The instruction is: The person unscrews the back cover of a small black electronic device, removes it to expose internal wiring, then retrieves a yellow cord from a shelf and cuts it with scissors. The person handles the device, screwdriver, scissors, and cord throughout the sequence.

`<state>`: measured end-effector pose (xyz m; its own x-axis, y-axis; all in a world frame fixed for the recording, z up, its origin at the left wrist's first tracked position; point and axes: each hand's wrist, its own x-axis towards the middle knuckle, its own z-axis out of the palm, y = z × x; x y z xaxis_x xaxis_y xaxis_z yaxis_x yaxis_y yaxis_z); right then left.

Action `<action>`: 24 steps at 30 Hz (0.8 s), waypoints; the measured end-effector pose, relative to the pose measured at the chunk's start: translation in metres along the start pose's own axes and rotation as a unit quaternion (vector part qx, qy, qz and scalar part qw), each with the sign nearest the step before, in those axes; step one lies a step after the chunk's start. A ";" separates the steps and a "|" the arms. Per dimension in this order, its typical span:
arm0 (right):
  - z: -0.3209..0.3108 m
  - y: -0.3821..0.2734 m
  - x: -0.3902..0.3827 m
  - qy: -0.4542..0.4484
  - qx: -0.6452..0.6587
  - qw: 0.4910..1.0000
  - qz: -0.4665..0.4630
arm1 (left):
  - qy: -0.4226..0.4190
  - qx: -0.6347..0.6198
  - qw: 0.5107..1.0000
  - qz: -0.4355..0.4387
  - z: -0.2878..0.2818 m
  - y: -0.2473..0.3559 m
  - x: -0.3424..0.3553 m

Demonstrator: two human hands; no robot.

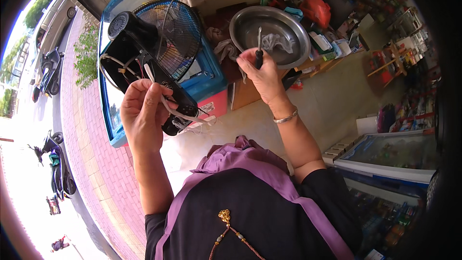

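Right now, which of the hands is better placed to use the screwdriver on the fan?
Right hand, probably: it holds the screwdriver by its handle, while the left hand pinches a white cable near the fan.

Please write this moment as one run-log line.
left hand: pinching white cable | right hand: holding screwdriver | fan: beyond left hand, wires exposed | metal basin: beyond right hand

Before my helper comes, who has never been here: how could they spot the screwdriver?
Start from the large round metal basin. In front of it, the right hand holds the screwdriver. Its slim, straight shaft and black handle set it apart from the wide basin behind.
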<state>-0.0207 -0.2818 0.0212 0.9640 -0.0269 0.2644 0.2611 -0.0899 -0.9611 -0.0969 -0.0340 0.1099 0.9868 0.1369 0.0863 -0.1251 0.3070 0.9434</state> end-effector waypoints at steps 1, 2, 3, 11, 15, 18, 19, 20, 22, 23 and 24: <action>-0.011 0.031 -0.010 0.019 -0.057 0.998 0.018 | -0.001 -0.007 1.000 0.000 0.000 0.001 -0.001; -0.022 0.061 -0.023 0.038 -0.115 0.992 0.035 | -0.003 -0.017 1.000 0.001 0.001 0.001 -0.001; -0.032 0.088 -0.036 0.017 -0.174 0.978 0.112 | 0.007 -0.033 0.999 -0.008 0.003 0.000 -0.002; -0.011 0.191 -0.040 -0.019 -0.288 0.957 0.039 | 0.046 -0.041 0.998 -0.028 0.010 -0.003 -0.009; 0.017 0.203 -0.006 -0.011 -0.312 0.950 -0.021 | 0.064 -0.048 0.997 -0.013 0.010 -0.004 -0.008; 0.036 0.194 0.011 -0.024 -0.354 0.934 0.044 | 0.097 -0.018 0.995 -0.016 0.018 -0.003 -0.016; 0.036 0.194 0.014 -0.020 -0.379 0.924 0.041 | 0.069 -0.007 0.998 -0.004 0.016 -0.006 -0.017; 0.037 0.195 0.017 -0.017 -0.404 0.914 0.039 | 0.072 -0.007 0.997 -0.005 0.019 -0.006 -0.018; 0.039 0.196 0.016 -0.020 -0.489 0.872 0.022 | 0.077 -0.008 0.997 -0.008 0.027 -0.005 -0.019; 0.038 0.197 0.018 -0.017 -0.532 0.847 0.014 | 0.058 -0.001 0.998 -0.011 0.025 -0.006 -0.019; 0.039 0.203 0.017 0.003 -0.533 0.846 -0.017 | 0.058 0.017 0.998 -0.005 0.028 -0.007 -0.021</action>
<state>0.0508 -0.2616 -0.1729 0.9559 -0.0118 0.2934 0.0919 -0.9369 -0.3372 -0.1138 -0.0658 0.1104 0.9694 0.2421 0.0407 -0.1093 0.2771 0.9546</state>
